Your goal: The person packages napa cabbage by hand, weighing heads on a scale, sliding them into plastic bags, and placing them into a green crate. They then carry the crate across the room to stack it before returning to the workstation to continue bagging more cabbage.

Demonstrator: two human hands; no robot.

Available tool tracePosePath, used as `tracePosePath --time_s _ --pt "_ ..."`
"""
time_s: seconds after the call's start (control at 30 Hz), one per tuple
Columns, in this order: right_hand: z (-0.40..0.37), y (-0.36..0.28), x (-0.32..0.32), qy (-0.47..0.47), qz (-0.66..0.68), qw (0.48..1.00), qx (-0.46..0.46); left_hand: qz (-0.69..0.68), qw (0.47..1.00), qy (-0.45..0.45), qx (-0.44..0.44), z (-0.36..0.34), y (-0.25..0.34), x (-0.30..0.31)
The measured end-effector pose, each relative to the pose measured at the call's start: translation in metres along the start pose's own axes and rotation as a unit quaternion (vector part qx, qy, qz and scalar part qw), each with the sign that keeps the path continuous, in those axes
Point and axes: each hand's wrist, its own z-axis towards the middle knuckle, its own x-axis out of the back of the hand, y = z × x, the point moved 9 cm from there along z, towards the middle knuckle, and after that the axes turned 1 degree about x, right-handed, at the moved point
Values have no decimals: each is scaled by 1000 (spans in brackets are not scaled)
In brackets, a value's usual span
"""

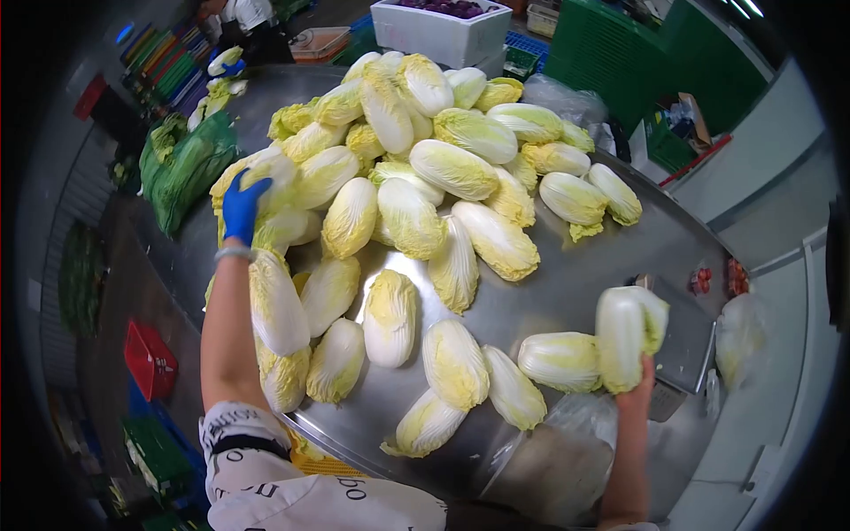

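Note:
My right hand [647, 367] is closed around a pale napa cabbage [622, 332] raised at the right of the metal table; most of its fingers are hidden behind the cabbage. My left hand [243, 205], in a blue glove, reaches to the left side of the heap. Its thumb and fingers grip a napa cabbage [276, 168] there, with the far fingertips partly hidden. A large pile of napa cabbages [453, 168] covers the far middle of the table. Several more lie loose nearer me, among them one cabbage [558, 361] just left of the held one.
The metal table [655, 239] has a raised rim. A green mesh bag [190, 173] stands on its left side. Clear plastic [558, 460] lies at the near right edge. A white foam box [443, 31] stands beyond the pile. At the far left, a person [248, 18] handles cabbage.

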Motion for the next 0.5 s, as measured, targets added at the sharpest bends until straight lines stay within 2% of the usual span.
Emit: tracePosePath --time_s 0.03,0.07,0.13,0.17,0.2,0.23,0.27,0.3,0.33,0.4,0.5 --pt "-2 -24 21 22 -8 1000 12 -149 987 -34 43 -35 38 -13" --pt "1 -46 39 34 -29 998 49 -259 961 -56 83 -57 36 -16" --pt "2 -90 91 69 -33 992 98 -346 921 -76 159 -94 15 -27" --pt "1 -110 101 70 -67 988 122 -366 904 -97 197 -117 14 -38" --pt "-2 -124 110 89 -87 983 135 -387 886 -154 203 -150 36 -62" --pt "7 -134 144 124 -97 974 163 -409 863 -167 244 -178 35 -81" --pt "-1 -145 152 169 -128 960 184 -370 885 -161 233 -199 27 -91" --pt "-7 -158 154 189 -199 939 208 -361 876 -183 262 -225 27 -110" --pt "-10 -158 166 220 -252 927 170 -349 870 -198 285 -252 30 -125" --pt "-28 -175 180 295 -374 870 128 -310 882 -226 273 -299 41 -147" --pt "-91 -237 155 392 -608 664 189 -345 855 -234 308 -358 59 -172"
